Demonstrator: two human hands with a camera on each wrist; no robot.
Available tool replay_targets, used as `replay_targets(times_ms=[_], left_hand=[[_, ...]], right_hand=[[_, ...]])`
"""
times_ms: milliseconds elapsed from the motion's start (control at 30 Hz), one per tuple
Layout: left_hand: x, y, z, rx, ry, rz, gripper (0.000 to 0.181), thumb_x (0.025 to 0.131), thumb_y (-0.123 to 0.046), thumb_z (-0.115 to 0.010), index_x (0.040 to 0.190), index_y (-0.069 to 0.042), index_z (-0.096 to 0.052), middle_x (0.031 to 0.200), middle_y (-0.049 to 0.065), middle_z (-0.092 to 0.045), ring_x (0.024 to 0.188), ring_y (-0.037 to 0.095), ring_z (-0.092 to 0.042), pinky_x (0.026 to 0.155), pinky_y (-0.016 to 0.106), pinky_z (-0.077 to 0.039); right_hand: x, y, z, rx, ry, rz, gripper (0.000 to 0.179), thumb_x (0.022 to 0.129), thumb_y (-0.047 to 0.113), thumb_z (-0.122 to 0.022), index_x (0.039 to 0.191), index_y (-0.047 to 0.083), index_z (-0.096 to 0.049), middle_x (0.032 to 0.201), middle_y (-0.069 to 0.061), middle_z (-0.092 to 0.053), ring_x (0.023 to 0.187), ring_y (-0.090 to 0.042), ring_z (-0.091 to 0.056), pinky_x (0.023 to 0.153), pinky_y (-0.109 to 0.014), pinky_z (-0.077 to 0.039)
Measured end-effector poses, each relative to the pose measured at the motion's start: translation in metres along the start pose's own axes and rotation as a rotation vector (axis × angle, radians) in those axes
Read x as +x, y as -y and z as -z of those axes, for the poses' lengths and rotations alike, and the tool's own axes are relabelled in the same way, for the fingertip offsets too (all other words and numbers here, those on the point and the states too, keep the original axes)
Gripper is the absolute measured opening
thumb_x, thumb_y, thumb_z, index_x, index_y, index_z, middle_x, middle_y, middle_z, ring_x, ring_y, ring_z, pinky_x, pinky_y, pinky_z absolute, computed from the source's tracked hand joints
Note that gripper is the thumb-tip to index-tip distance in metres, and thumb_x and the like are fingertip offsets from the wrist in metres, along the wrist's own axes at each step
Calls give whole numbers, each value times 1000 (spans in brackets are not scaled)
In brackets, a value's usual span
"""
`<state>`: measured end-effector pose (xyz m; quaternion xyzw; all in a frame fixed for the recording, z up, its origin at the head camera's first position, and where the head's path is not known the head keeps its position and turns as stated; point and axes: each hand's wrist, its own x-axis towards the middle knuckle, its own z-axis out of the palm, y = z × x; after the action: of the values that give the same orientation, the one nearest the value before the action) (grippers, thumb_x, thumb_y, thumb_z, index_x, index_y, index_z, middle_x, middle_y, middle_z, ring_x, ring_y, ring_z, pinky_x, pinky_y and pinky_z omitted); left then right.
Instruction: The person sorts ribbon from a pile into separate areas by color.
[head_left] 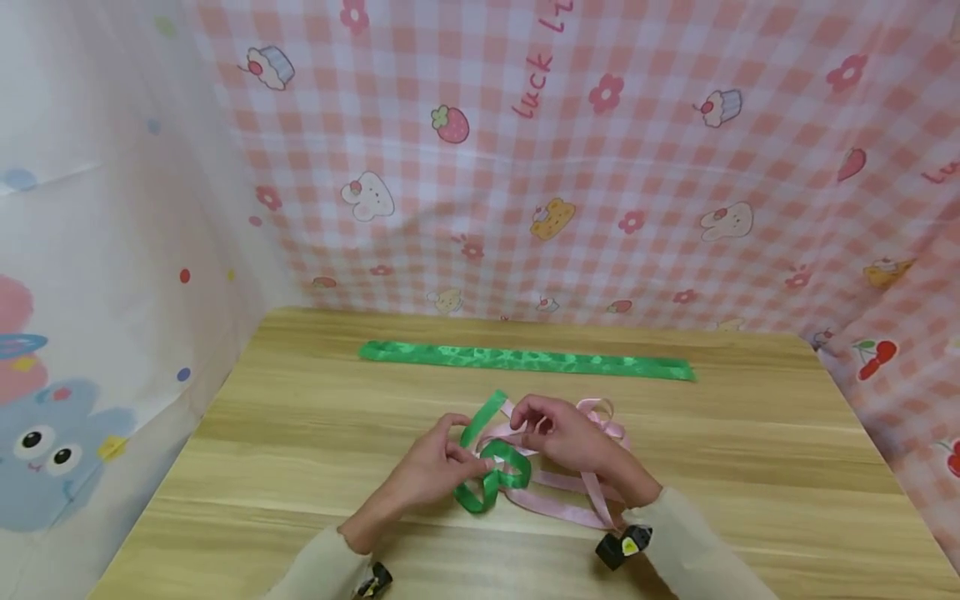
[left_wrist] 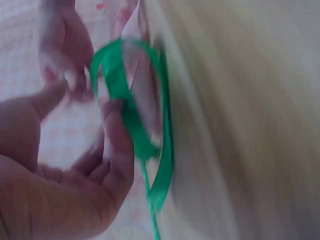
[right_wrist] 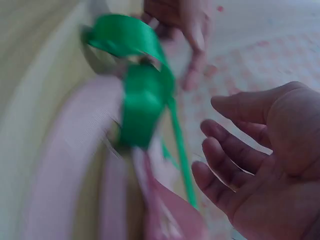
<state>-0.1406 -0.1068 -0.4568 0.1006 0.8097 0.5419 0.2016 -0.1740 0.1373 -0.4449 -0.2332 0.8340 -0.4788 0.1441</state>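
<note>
A green ribbon (head_left: 513, 465) stands in loops near the middle of the table, with a tail running up and back. My left hand (head_left: 435, 467) pinches it where the loops meet, thumb tip on the ribbon; other fingers are partly hidden. Just right of it, my right hand (head_left: 566, 435) hovers above a tangle of pink ribbon (head_left: 558, 507). In the right wrist view its fingers (right_wrist: 227, 165) are loosely bent and hold nothing, apart from the green ribbon (right_wrist: 142, 102). The left wrist view shows the green loops (left_wrist: 117, 80) blurred beside the left hand.
A long flat strip of green ribbon (head_left: 525, 360) lies across the back of the wooden table (head_left: 247, 467). Pink checked cloth (head_left: 487, 183) hangs behind the table, and a white patterned cloth (head_left: 112, 250) on the left. Each wrist carries a small black camera (head_left: 626, 546).
</note>
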Motion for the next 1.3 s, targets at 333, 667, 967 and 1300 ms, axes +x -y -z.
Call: replay_targets(times_ms=[333, 667, 967, 1300], left_hand=[[2, 2, -16, -65, -70, -67, 69, 88, -2, -71, 147, -6, -34, 89, 5, -69, 77, 16, -66, 61, 27, -54], [-8, -6, 3, -191, 113, -153, 63, 95, 5, -57, 149, -16, -32, 104, 13, -65, 89, 39, -66, 70, 30, -55], [-16, -23, 26, -10, 73, -240, 52, 98, -17, -64, 144, -20, -42, 100, 9, -71, 80, 26, -64, 66, 25, -47], [-23, -33, 50, -79, 173, -332, 41, 100, -8, -58, 140, -12, -48, 99, 17, -68, 61, 7, -47, 54, 21, -40]], right_hand=[[9, -7, -31, 239, 74, 78, 9, 101, 5, -52, 109, 1, -53, 113, -16, -65, 108, -24, -61, 94, -37, -49], [8, 1, -33, 321, 241, 111, 12, 101, 13, -56, 103, 2, -50, 95, -12, -60, 91, -21, -56, 79, -26, -46], [3, 18, -22, 426, 252, 244, 12, 97, 0, -55, 97, -5, -45, 76, -22, -51, 62, -11, -51, 55, -25, -45], [-5, 39, -4, 374, 186, 233, 14, 97, -1, -58, 104, -9, -49, 74, -3, -54, 65, -7, -50, 58, -20, -40]])
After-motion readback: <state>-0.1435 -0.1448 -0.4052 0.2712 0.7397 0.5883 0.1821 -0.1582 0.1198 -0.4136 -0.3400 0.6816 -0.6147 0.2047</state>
